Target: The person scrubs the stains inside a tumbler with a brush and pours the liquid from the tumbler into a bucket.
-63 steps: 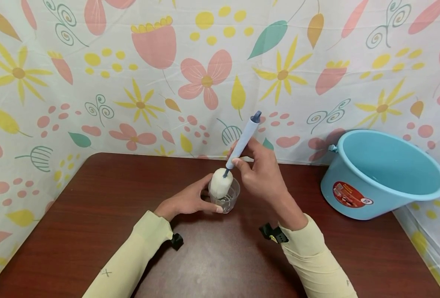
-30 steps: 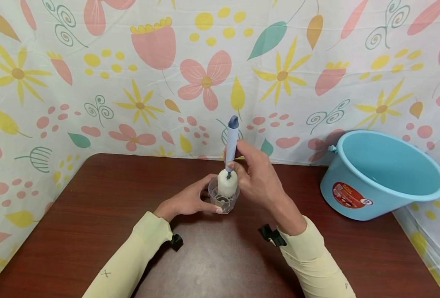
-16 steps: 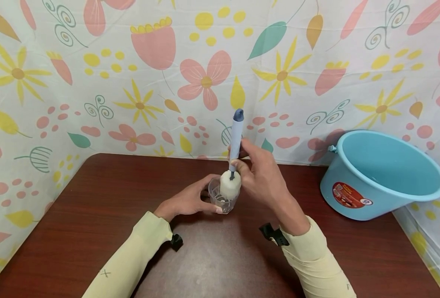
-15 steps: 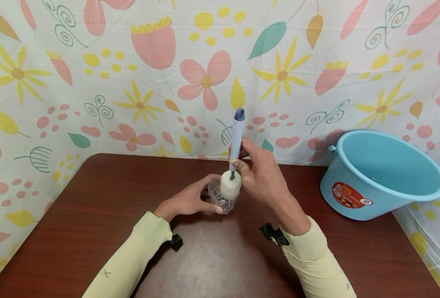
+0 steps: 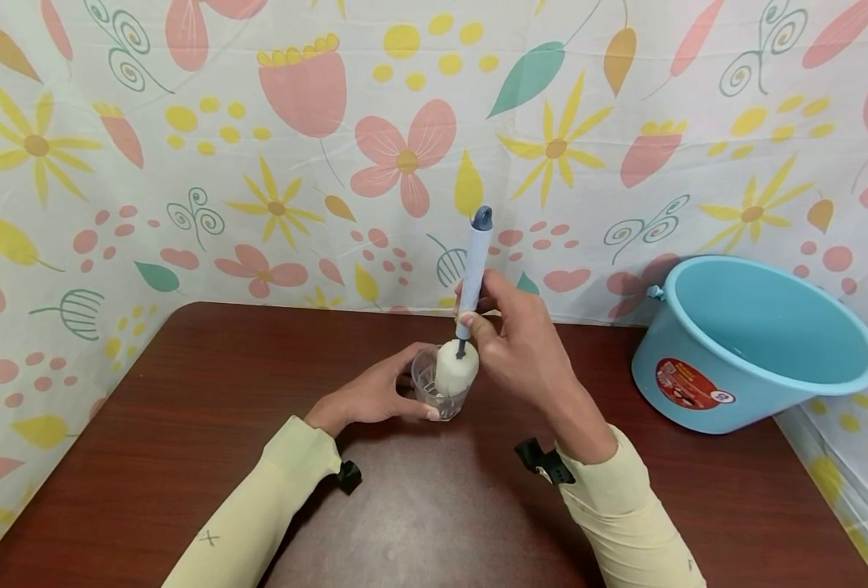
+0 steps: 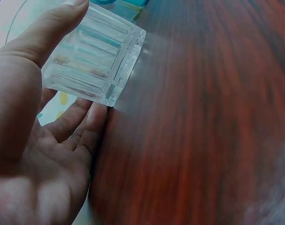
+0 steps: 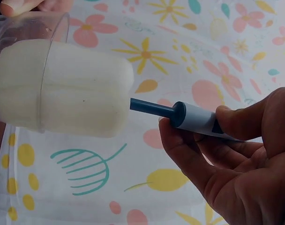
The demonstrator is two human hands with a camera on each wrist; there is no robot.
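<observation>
A sponge bottle brush has a white foam head (image 5: pixel 456 369) and a pale blue handle (image 5: pixel 474 269) with a dark looped end. My right hand (image 5: pixel 523 343) pinches the lower handle between thumb and fingers, as the right wrist view also shows. The foam's lower part sits inside a clear ribbed glass (image 5: pixel 426 390), its top sticking out above the rim. My left hand (image 5: pixel 378 388) grips the glass from the left side, thumb in front. In the left wrist view the ribbed wall and thick base of the glass (image 6: pixel 93 56) show near the tabletop.
A light blue bucket (image 5: pixel 669 367) with a red label stands on the right of the dark brown table (image 5: pixel 220 392). Behind the table hangs a flower-print cloth (image 5: pixel 242 73). Black straps (image 5: pixel 544 464) sit at both wrists.
The brush handle swings between leaning right and nearly upright, and now leans slightly right. The foam head has shifted toward the right side of the glass. The left hand and glass stay put.
</observation>
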